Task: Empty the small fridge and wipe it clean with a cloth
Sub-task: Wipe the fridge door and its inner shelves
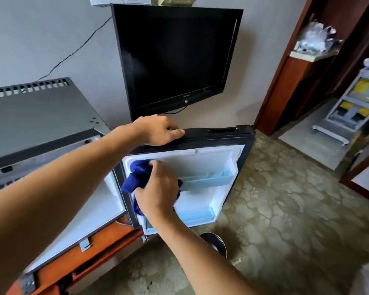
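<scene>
Grey wall point(41, 28) runs behind everything, with a cable trailing down it towards the far left, where the small fridge point(41, 116) sits with its dark vented top facing you, resting on an orange-brown wooden stand point(98, 243). Moving right, the fridge door point(200, 158) is swung wide open so its white inner liner faces you. Your left hand point(158, 129) rests on the door's top edge with the fingers curled over it, gripping it to hold the door steady. Just below, your right hand point(158, 192) clutches a bunched blue cloth point(136, 173) and presses it against the upper left part of the liner, next to the pale blue door shelves point(207, 178), which look empty. By the look of it, emptying is done for the door at least and you are in the wiping step; the fridge's interior is out of sight from here. Next, you should carry the cloth rightwards across the liner and down into both shelf trays, keeping the door braced. Above hangs a dark television point(175, 58); further right, patterned carpet point(285, 199) leads to a wooden doorway point(285, 67) and a cart point(354, 103) beyond
</scene>
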Tool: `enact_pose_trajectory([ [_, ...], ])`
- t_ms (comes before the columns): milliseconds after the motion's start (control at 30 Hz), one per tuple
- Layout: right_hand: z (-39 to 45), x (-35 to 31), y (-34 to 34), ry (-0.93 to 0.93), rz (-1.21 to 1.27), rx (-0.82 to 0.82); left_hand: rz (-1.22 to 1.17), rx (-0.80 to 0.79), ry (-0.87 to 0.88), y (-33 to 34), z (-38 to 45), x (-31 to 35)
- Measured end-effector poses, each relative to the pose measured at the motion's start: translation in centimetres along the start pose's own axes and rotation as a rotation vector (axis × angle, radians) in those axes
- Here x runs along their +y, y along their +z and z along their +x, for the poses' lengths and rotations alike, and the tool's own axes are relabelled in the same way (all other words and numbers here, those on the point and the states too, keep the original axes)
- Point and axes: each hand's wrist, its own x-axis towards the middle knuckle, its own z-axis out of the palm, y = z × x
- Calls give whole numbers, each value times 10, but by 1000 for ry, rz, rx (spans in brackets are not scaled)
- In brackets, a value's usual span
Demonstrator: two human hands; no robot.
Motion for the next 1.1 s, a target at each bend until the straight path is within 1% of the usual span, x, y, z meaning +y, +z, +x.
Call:
enact_pose_trajectory([
  [33,1,-1,1,-52,-22,0,-32,-37,4,2,1,1],
  [100,5,16,-8,-148,-148,46,-71,-76,10,8,1,2],
  [167,5,40,-26,-152,-289,134,-65,-68,31,10,-1,0],
  [233,8,70,-47,-31,-383,268,-76,-60,52,9,-1,-3],
  [300,15,100,-66,168,-460,390,-95,-66,71,8,0,-6],
  [333,21,112,-73,278,-455,435,-102,-75,80,9,1,-7],
  [400,30,118,-76,465,-343,509,-116,-88,96,10,2,-8],
  [467,30,100,-60,528,-286,527,-121,-98,110,10,3,-7],
  [533,24,74,-35,448,-254,515,-116,-105,115,10,5,-7],
  [667,-7,19,19,235,-48,435,-122,-117,99,10,11,-12],
  [767,-15,16,25,76,-50,318,-129,-102,97,9,10,-13],
  [800,-15,22,19,56,-24,304,-132,-94,97,9,8,-13],
  [833,-14,25,10,63,28,315,-131,-85,98,8,6,-12],
  [900,-15,25,-8,85,151,400,-129,-80,104,8,5,-11],
  [933,-18,19,-13,48,173,450,-128,-81,107,8,5,-10],
  [967,-21,9,-15,-30,164,480,-127,-79,108,8,5,-11],
  [1000,-24,-2,-12,-135,106,471,-126,-78,106,9,6,-11],
  [1100,-27,-33,15,-470,-224,330,-135,-83,110,9,4,-11],
])
